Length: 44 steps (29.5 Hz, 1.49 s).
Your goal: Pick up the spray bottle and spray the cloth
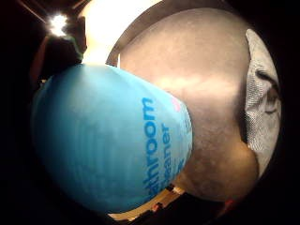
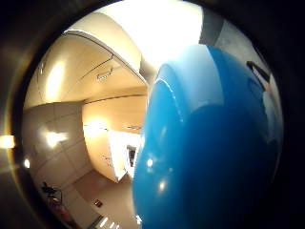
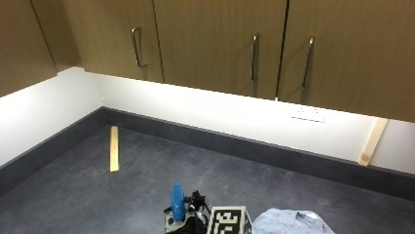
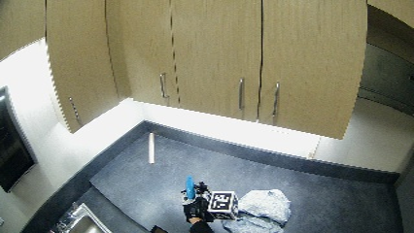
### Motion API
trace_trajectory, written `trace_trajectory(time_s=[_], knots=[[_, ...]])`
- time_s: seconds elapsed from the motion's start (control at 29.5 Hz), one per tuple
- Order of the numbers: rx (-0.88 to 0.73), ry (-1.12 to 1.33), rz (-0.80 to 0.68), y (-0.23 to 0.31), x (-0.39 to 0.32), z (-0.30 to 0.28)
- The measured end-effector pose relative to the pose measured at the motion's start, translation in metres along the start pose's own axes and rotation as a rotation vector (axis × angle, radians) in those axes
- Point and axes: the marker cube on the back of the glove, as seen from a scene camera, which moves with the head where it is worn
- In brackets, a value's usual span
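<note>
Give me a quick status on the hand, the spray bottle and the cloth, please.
Gloved right hand grips blue spray bottle, lifted upright. Grey cloth crumpled on countertop beside it. Nothing between them.

The spray bottle (image 2: 209, 143), close against the palm of the gloved right hand (image 4: 196, 212), is smooth, glossy blue plastic that throws bright highlights, with darker blue lettering printed on its side. The cloth (image 1: 262, 93), lying on the worktop (image 3: 129, 195) just beyond the fingers, is a grey woven fabric with a fine, matt, grainy texture. The worktop is dark grey, matt and faintly speckled; the cupboard doors (image 3: 214, 39) above it are wood-grain with a satin finish and metal bar handles (image 3: 136, 46), and a strip of pale bare wood (image 3: 114, 148) lies farther off.
</note>
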Motion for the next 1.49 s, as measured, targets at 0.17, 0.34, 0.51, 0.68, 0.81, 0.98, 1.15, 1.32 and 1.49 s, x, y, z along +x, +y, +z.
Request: trace_trajectory(time_s=[0.17,0.34,0.51,0.68,0.81,0.98,1.15,1.32,1.49], knots=[[-0.031,-0.043,0.002,0.007,0.005,0.030],[-0.075,-0.044,-0.014,0.013,0.003,0.049],[-0.103,-0.041,-0.012,0.016,0.000,0.057],[-0.132,-0.051,0.005,0.027,-0.004,0.070],[-0.189,-0.040,0.010,0.031,-0.005,0.073],[-0.248,-0.009,0.021,0.033,-0.002,0.079],[-0.262,-0.023,0.011,0.034,-0.005,0.077],[-0.297,-0.039,-0.069,0.034,-0.023,0.079],[-0.357,-0.085,-0.170,0.053,-0.071,0.084]])
